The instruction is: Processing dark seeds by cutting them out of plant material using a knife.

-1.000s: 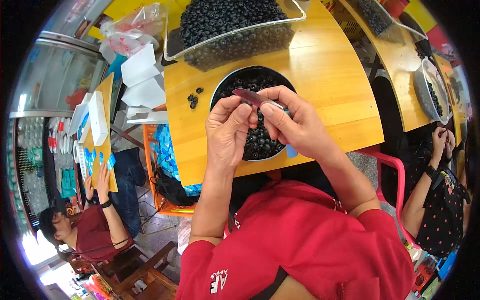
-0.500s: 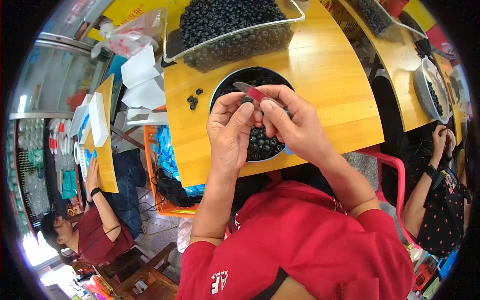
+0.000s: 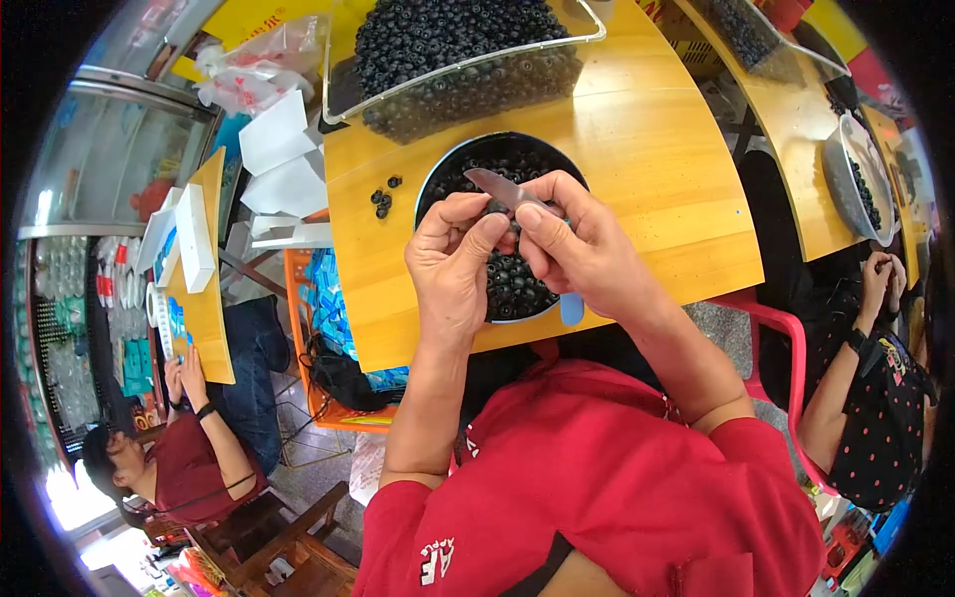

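Note:
My right hand is closed around a small knife; its blade points up and left, and its blue handle sticks out below the palm. With thumb and fingertips my left hand pinches a small round black piece, mostly hidden by the fingers. The blade lies right beside that piece; whether it touches cannot be seen. Under both hands stands a round dark bowl with many similar black, berry-like pieces in it.
A clear plastic bin heaped with black pieces stands beyond the bowl on the yellow table. Several loose pieces lie left of the bowl. An orange crate sits below the table's left edge. Co-workers sit at left and right.
The knife has turned slightly in my right hand: its blade no longer looks red, and more of the blue handle shows. At left, the co-worker's hands have come together.

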